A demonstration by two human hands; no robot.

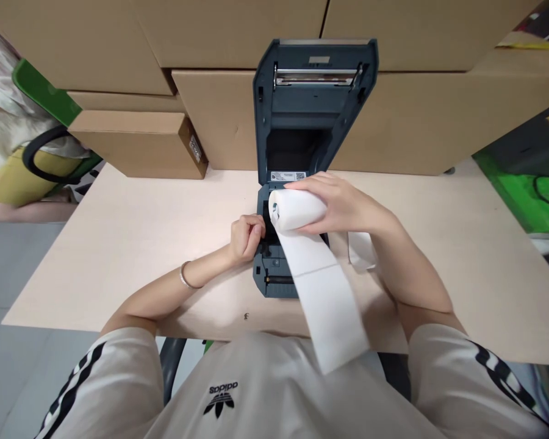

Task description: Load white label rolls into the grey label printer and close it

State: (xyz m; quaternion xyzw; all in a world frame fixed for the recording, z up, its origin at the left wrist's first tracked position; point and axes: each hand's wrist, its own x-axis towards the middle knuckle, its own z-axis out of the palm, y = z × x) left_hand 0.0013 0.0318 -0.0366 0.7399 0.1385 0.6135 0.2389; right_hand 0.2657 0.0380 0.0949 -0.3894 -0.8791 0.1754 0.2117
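Observation:
A dark blue-grey label printer (315, 113) stands on the table with its lid tilted up and its bay exposed. My right hand (348, 204) is wrapped around a roll of white labels (299, 209), holding it over the bay. From the roll a long label strip (322, 292) hangs down past the printer's front, its loose end near my shirt. My left hand (247, 238) is closed at the bay's left edge, with its fingertips curled over the rim. The roll partly hides the bay's inside.
Large cardboard boxes (421, 122) form a wall behind the printer. A smaller closed carton (132, 143) stands at the table's back left. A piece of white paper (361, 250) lies right of the printer. A seated person (27, 164) is at the far left.

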